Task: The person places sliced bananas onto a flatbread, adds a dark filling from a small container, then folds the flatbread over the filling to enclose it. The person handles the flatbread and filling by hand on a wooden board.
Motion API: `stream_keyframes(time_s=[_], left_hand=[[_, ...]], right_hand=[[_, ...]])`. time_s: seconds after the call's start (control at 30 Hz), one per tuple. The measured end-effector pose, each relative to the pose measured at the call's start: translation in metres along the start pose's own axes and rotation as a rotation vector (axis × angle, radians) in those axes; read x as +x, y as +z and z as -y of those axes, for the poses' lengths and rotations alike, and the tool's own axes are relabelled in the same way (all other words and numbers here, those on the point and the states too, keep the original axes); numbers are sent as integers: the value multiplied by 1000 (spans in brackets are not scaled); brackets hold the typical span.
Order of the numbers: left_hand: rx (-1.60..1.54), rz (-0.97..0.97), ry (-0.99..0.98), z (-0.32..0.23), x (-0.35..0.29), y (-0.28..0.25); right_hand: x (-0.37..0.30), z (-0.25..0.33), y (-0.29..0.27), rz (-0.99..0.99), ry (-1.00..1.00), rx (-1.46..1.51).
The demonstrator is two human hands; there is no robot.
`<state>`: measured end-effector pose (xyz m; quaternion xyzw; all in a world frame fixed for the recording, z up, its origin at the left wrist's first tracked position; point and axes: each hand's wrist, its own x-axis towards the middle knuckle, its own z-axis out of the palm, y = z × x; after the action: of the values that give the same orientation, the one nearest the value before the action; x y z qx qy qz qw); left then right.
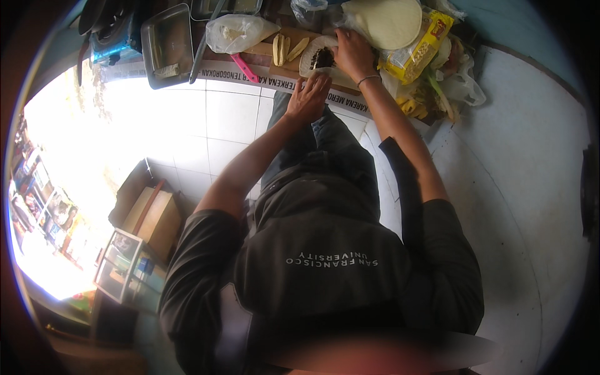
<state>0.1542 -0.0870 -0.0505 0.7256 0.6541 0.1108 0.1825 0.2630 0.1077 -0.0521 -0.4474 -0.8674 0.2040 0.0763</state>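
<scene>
A thin, round, pale wrapper sheet (pixel 309 55) lies in front of me with a heap of dark filling (pixel 322 59) on it. My left hand (pixel 309 97) is at its near edge, fingers bent and closed on the rim. My right hand (pixel 353 55) is closed at its right side, thumb and fingers at the edge. Left of the wrapper, pale yellow banana slices (pixel 281 50) rest on a wooden board (pixel 299 36). A pink-handled knife (pixel 244 67) lies further left. At the back right is a stack of round pale wrappers (pixel 390 22).
A clear plastic bag with whitish contents (pixel 240 32) sits beside the board. Left of it stands a metal tray (pixel 169 47). A yellow packet (pixel 417 47) and a heap of peels (pixel 415 106) crowd the right end. A glass-sided case (pixel 125 265) stands at lower left.
</scene>
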Motion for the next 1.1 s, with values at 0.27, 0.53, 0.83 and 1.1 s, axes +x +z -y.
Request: stream_keyframes(time_s=[0.27,0.53,0.83,1.1], left_hand=[[22,-13,12,-2,0,-4],[22,-9,13,0,0,-1],[61,-20,26,2,0,-1],[17,9,12,4,-1,-1]], right_hand=[[4,-3,-4,31,-46,63],[-24,12,-28,-25,-193,238],[-53,14,-9,-29,-225,258],[-67,11,-3,-40,-259,248]])
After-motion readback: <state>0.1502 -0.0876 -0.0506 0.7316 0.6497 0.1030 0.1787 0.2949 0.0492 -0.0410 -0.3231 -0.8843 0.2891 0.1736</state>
